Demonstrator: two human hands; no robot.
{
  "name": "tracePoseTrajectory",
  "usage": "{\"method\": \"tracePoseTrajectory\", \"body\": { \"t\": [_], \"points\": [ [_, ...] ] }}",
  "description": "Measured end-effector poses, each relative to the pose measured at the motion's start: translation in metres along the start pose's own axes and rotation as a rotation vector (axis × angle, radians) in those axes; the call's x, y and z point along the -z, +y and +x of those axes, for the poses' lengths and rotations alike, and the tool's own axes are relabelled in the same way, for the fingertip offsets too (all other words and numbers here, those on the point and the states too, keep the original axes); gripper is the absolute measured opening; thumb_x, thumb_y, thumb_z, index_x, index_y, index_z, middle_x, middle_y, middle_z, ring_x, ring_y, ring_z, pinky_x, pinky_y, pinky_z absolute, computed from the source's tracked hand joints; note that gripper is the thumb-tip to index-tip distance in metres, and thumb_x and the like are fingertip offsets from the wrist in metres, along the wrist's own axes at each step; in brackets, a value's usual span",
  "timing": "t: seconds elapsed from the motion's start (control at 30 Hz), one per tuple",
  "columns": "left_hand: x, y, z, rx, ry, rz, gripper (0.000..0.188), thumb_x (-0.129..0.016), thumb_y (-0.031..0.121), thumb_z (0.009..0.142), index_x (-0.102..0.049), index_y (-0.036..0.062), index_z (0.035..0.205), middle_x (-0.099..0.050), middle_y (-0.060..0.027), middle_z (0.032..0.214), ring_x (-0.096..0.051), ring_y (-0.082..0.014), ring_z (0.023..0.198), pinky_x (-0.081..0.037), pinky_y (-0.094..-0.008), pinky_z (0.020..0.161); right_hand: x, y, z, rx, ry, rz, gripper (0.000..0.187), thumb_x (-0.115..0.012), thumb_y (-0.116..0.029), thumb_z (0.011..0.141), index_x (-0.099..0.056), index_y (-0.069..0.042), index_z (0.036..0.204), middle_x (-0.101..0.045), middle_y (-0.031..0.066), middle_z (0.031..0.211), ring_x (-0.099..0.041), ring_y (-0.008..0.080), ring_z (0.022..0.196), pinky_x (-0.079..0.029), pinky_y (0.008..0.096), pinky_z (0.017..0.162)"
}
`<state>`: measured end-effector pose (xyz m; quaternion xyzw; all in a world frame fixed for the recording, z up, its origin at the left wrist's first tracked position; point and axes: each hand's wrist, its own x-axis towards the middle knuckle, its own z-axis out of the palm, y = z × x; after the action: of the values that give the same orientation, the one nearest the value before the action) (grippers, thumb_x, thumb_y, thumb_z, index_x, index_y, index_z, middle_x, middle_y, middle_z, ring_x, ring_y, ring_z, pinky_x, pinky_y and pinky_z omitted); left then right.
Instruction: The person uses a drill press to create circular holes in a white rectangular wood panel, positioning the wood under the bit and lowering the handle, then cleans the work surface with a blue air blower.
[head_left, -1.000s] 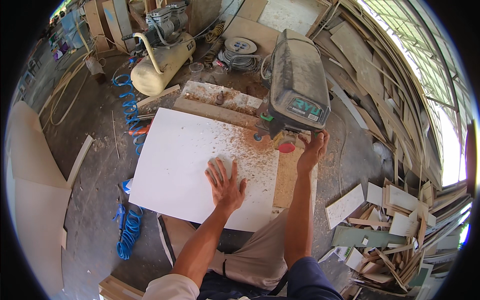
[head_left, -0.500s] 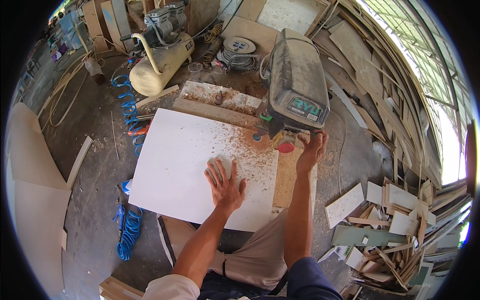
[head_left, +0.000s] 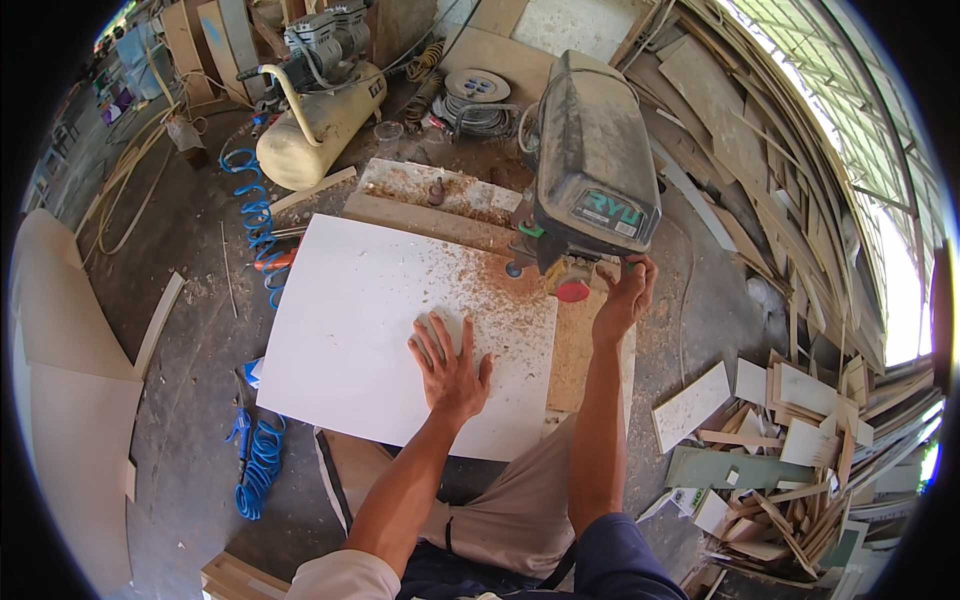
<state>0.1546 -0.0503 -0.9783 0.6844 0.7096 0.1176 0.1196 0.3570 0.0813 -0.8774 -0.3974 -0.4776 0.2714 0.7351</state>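
My left hand [head_left: 450, 372] lies flat on a white board [head_left: 345, 320], its fingers spread. Wood shavings [head_left: 490, 290] are scattered over the board's right and far part. At the board's far right corner stands a dusty drill press [head_left: 597, 150] with a red stop button [head_left: 572, 291] at its front. My right hand [head_left: 624, 300] is raised beside that button, its fingers curled round a feed handle [head_left: 634, 266] of the press, which they mostly cover. Below the motor housing, the drill bit is hidden from view.
A wooden fence strip [head_left: 430, 222] runs behind the board. Beyond are a cream air compressor [head_left: 300, 145] and a cable reel [head_left: 477, 90]. Blue coiled air hose [head_left: 262, 465] lies at left with a blow gun [head_left: 240, 432]. Wood offcuts [head_left: 770, 440] are heaped at right.
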Motion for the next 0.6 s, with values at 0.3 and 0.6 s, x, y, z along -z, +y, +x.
{"method": "tracePoseTrajectory", "body": {
  "t": [0.3,0.6],
  "points": [
    [0.0028,0.0015,0.0008,0.016,-0.033,0.035,0.071,-0.028,0.054,0.106,-0.015,0.0161,0.164,0.006,-0.0325,0.164,0.008,-0.0551,0.15,0.002,-0.0669,0.119,0.0002,0.0013,-0.0011,0.003,-0.009,0.021,0.031,-0.047,-0.039,0.108,-0.053,-0.009,0.117,-0.058,0.006,0.125,-0.057,0.0205,0.124,-0.056,0.0406,0.085],
    [0.0006,-0.0004,0.0006,0.009,-0.023,0.022,0.072,-0.031,0.055,0.105,-0.016,0.0154,0.163,0.006,-0.0334,0.164,0.01,-0.056,0.15,0.003,-0.068,0.119,-0.0005,0.0017,-0.0039,-0.001,-0.006,0.047,0.029,-0.048,-0.037,0.108,-0.055,-0.01,0.117,-0.059,0.0045,0.124,-0.057,0.0194,0.125,-0.055,0.0383,0.085]
  ]
}}
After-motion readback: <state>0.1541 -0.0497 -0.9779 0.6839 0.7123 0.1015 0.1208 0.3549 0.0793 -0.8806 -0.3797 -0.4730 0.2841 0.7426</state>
